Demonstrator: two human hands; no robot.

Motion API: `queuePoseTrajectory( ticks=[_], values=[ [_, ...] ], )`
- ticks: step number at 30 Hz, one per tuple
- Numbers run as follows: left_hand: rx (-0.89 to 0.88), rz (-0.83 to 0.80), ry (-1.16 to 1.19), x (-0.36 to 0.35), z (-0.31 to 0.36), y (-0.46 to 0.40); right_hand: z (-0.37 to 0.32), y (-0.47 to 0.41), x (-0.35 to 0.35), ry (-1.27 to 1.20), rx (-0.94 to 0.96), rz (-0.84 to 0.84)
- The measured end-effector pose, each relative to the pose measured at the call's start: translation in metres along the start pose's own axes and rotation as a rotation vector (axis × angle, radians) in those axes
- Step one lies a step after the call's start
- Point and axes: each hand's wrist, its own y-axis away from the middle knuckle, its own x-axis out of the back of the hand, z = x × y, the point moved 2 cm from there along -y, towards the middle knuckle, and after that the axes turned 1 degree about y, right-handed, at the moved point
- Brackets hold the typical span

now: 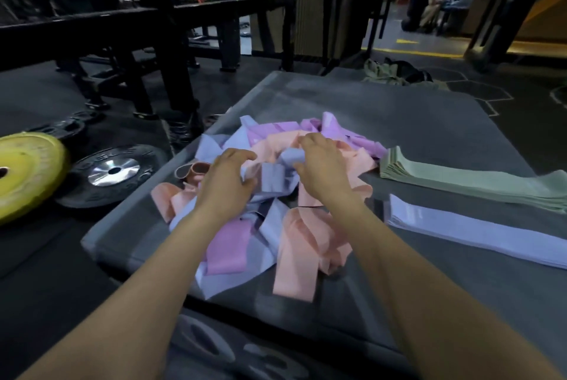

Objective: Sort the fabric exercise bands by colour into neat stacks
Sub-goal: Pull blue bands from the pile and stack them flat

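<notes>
A tangled heap of fabric bands (270,226) in peach, pink-purple and pale lavender lies in the middle of a grey padded platform (429,121). Both my hands are on top of the heap. My left hand (227,183) and my right hand (322,167) each hold part of one lavender band (276,178) with curled fingers. To the right lie two neat stacks: a green stack (460,178) farther away and a lavender stack (478,230) nearer to me.
A yellow weight plate (27,171) and black weight plates (107,177) lie on the floor at left. Black rack frames (171,42) stand behind them. Clothing (395,72) lies beyond the platform. A person (426,5) crouches far back right.
</notes>
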Motion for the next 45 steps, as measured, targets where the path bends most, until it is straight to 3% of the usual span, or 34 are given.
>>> queuePoseTrajectory(
  ticks=[4, 7, 15, 23, 28, 33, 38, 43, 45],
  values=[
    [0.01, -0.007, 0.009, 0.001, -0.003, -0.001, 0.0, 0.001, -0.008, 0.106, -0.009, 0.001],
    [0.021, -0.007, 0.016, 0.001, -0.002, -0.002, -0.009, -0.001, -0.001, 0.03, 0.025, 0.041],
    [0.025, 0.129, 0.086, 0.008, 0.023, 0.003, -0.022, 0.007, 0.056, -0.385, -0.046, 0.108],
    [-0.056, 0.128, 0.191, 0.005, 0.052, 0.01, -0.004, 0.017, 0.09, -0.892, -0.188, 0.187],
    [-0.061, 0.076, 0.34, -0.004, 0.072, 0.016, -0.001, 0.027, 0.105, -1.213, -0.261, 0.144],
    [0.001, 0.21, 0.445, -0.003, 0.078, 0.012, 0.0, 0.03, 0.111, -1.393, -0.282, 0.103],
    [-0.025, 0.255, 0.441, -0.002, 0.077, 0.011, 0.005, 0.032, 0.111, -1.476, -0.28, 0.048],
    [-0.068, 0.054, 0.366, -0.019, 0.069, 0.006, 0.01, 0.042, 0.112, -1.469, -0.265, -0.063],
    [-0.044, 0.08, 0.266, -0.022, 0.067, 0.005, 0.016, 0.046, 0.113, -1.464, -0.292, -0.052]
  ],
)
